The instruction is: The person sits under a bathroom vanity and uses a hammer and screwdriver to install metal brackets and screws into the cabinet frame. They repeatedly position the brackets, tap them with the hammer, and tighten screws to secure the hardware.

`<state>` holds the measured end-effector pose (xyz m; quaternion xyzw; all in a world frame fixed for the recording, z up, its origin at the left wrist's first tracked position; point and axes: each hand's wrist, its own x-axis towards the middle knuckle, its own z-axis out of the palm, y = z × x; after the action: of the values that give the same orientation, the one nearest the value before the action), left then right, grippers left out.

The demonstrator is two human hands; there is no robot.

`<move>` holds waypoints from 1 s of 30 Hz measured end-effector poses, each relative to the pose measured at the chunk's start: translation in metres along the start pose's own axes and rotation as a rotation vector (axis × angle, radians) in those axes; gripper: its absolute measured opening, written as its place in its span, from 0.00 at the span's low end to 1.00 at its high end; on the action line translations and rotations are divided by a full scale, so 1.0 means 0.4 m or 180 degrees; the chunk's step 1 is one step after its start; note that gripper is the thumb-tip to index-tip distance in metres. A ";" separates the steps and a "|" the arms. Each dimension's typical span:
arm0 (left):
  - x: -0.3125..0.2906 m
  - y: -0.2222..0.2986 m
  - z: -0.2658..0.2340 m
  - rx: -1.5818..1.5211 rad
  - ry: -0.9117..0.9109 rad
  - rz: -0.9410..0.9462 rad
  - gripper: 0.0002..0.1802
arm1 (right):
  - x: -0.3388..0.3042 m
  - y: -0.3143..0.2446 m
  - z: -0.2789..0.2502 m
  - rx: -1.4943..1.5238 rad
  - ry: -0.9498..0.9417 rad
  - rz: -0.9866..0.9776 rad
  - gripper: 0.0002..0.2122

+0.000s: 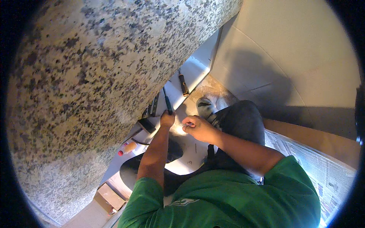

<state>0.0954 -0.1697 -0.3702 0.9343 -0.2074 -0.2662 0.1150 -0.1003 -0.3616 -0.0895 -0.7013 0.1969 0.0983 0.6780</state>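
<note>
head view: left hand (167,119) fisted round a green-handled screwdriver (167,103) on the white board (190,72), right hand (197,127) fingertips pinched on something tiny just beside it; slipped tip could jab those fingers.

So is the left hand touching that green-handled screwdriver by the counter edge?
Touching. The head view shows the left hand closed round the lower end of the green-handled screwdriver, whose shaft rises straight out of the fist with no gap.

Beneath the speckled granite countertop (95,76), the left hand (167,120) grips a dark-handled screwdriver (167,102); the right hand (197,127) pinches something small.
</note>
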 end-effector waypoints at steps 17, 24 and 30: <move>0.112 0.470 -0.266 0.0388 -0.0367 0.0139 0.40 | -0.013 -0.028 -0.027 0.0223 0.0129 -0.0187 0.16; 0.173 0.492 -0.187 0.0030 -0.0678 0.0150 0.37 | -0.013 -0.024 -0.024 0.0255 0.0217 -0.0355 0.16; 0.198 0.426 -0.139 -0.0479 -0.0348 0.0292 0.33 | -0.008 -0.018 -0.019 0.0238 0.0524 -0.0468 0.17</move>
<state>0.1312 -0.3506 -0.3040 0.8966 -0.2353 -0.3260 0.1855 -0.1013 -0.3687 -0.0810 -0.6938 0.2036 -0.0170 0.6906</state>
